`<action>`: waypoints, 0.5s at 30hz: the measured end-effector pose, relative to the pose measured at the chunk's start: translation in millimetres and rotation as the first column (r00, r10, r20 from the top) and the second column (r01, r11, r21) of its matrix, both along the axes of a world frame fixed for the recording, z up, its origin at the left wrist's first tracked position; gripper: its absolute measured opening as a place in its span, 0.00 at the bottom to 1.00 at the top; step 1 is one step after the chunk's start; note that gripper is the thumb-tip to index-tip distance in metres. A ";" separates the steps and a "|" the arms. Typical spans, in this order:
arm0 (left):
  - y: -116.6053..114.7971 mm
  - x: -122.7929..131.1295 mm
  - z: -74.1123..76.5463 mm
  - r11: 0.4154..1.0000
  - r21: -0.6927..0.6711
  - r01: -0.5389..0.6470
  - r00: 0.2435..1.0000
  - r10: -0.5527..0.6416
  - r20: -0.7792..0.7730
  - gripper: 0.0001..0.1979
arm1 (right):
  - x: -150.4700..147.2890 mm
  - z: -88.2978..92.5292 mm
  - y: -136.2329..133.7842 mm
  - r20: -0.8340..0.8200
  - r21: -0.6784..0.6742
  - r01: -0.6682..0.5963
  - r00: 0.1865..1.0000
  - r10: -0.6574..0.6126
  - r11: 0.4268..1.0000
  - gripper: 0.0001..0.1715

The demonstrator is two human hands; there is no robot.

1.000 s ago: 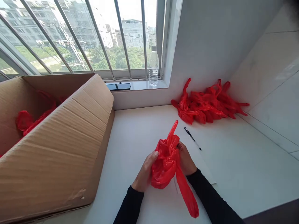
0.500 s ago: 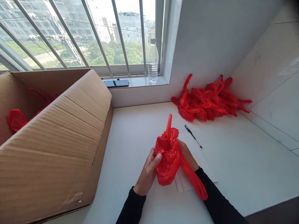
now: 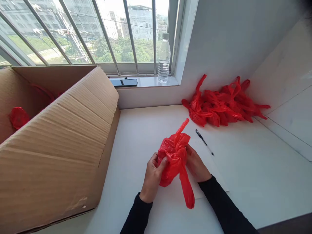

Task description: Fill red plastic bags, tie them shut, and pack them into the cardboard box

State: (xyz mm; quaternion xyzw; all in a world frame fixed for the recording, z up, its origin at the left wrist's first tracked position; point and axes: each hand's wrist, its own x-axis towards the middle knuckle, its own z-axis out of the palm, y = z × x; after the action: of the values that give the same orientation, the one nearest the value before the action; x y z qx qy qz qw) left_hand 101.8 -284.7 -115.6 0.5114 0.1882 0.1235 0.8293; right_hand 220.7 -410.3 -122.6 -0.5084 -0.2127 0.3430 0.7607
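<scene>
Both hands hold a crumpled red plastic bag (image 3: 174, 156) just above the white table (image 3: 243, 169). My left hand (image 3: 152, 177) grips its left side with thumb and fingers closed on the plastic. My right hand (image 3: 196, 165) is closed on the right side, partly hidden behind the bag. One bag handle sticks up toward the window and another strip hangs down between my wrists. A sheet of white paper (image 3: 209, 172) lies under my right hand.
A large open cardboard box (image 3: 60, 139) with red bags (image 3: 18, 117) inside stands at the left. A pile of red bags (image 3: 224, 105) lies against the back wall. A black pen (image 3: 204, 142) lies on the table. A water bottle (image 3: 164, 58) and a phone (image 3: 123, 82) sit on the windowsill.
The bag has been bunched tighter between my hands. Its hanging strip has swung from the right to hang straight down, and the upper handle now leans right.
</scene>
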 end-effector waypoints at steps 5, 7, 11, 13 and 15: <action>2.3 -0.3 -3.8 0.996 0.067 -0.054 0.999 0.054 0.003 0.18 | -3.7 5.1 3.2 0.093 -0.061 -0.085 0.992 0.091 0.994 0.24; 2.2 -0.7 -3.9 0.995 0.084 -0.047 0.999 0.047 -0.002 0.18 | -3.8 3.7 3.6 0.099 -0.067 -0.037 0.994 0.044 0.997 0.22; 2.1 -1.0 -1.6 0.993 0.097 -0.060 0.998 0.058 0.022 0.16 | -3.6 2.3 2.5 0.070 -0.037 -0.002 0.998 0.005 0.999 0.20; 2.4 -0.9 -0.6 0.991 0.106 -0.079 0.996 0.075 0.043 0.17 | -5.1 3.5 2.6 0.054 -0.045 -0.045 0.997 0.047 0.998 0.25; 2.6 -0.6 -0.6 0.989 0.114 -0.091 0.995 0.085 0.057 0.18 | -7.4 4.5 3.5 0.053 -0.070 -0.076 0.995 0.080 0.995 0.28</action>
State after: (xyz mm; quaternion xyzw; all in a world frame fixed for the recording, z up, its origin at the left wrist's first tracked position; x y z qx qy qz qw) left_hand 101.2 -282.0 -116.2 0.5467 0.1816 0.1841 0.7964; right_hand 213.3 -406.8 -118.1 -0.5347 -0.2419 0.3651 0.7227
